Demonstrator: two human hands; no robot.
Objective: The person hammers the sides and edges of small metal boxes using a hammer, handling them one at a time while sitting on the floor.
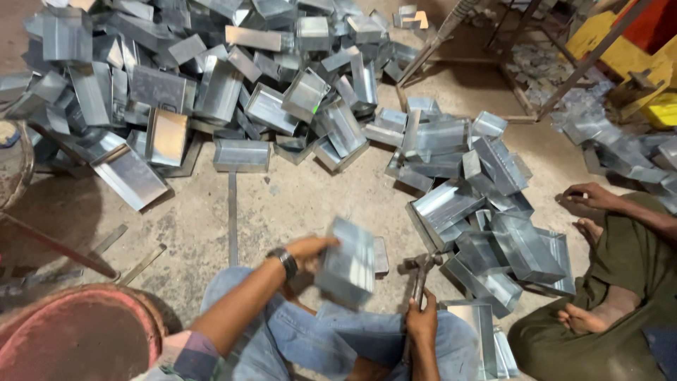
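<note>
Left hand [308, 249] gripping blurred sheet-metal box [347, 262] over lap, mid-floor. Right hand [422, 319] wrapped round hammer [419, 270], head just beside box. Small batch of boxes [486, 233] stacked at right, prob done; big heap [197, 77] toward far-left floor looks untouched, so lots left. Co-worker's hand [585, 195] at right edge.

Trays heaped on a floor around a seated person.

The left hand [307, 250] holds a tray [347, 262] above the knees [331, 339]; to its right the right hand [422, 321] grips a hammer [419, 264], head up. A big heap [197, 77] lies ahead and to the left, a smaller pile [479, 212] ahead and right of the hammer. A strip [232, 219] lies on the floor [296, 204] between them. A co-worker [620, 282] sits at far right, just beyond the smaller pile.
</note>
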